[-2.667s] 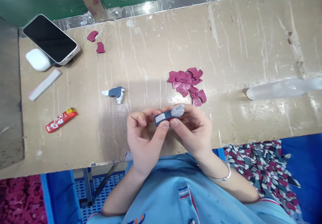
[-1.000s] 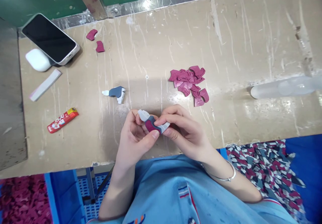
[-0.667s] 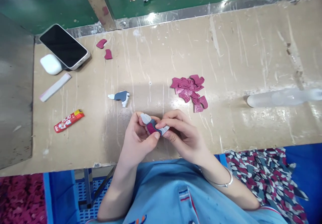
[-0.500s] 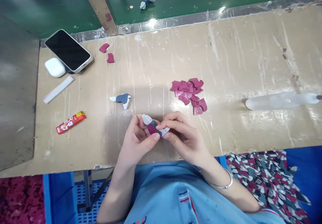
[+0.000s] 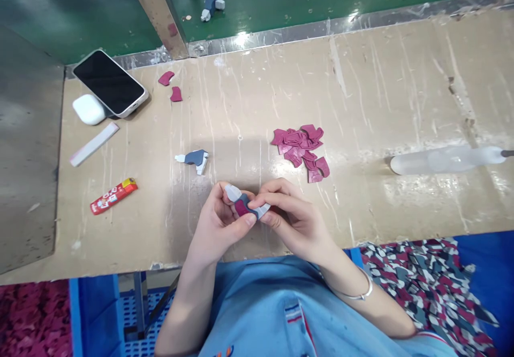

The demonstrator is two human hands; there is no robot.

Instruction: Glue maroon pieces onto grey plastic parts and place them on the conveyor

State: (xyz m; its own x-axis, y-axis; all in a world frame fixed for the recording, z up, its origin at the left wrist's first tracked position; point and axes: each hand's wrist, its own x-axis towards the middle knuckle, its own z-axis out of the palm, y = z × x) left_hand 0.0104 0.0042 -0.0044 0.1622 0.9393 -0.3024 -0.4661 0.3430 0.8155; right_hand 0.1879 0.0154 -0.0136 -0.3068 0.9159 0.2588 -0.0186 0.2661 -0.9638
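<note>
The left hand (image 5: 219, 220) is curled nearly closed around a small part (image 5: 241, 207), with its thumb against the dark red side and its other fingers bent behind. The right hand (image 5: 293, 218) pinches the same part near its lower pale end, thumb and pointing finger close together. The part is tilted, held up between the two hands near the front edge of the surface (image 5: 381, 105). It looks like hard plastic, so it should be light and stiff, and maybe a bit slippery because it is smooth. The thick blue and red middle seems the best place to hold; the thin pale tip might snap if squeezed hard. Just past the hands lies a blue and white part (image 5: 195, 157), and a pile of dark red pieces (image 5: 297, 140) sits a little farther off, toward the right. To the left is a red and yellow packet (image 5: 113, 196), then a pale strip (image 5: 95, 144), a white case (image 5: 89, 109) and a phone (image 5: 110, 81). A clear bottle (image 5: 413, 162) lies on its side, well apart, on the right.
</note>
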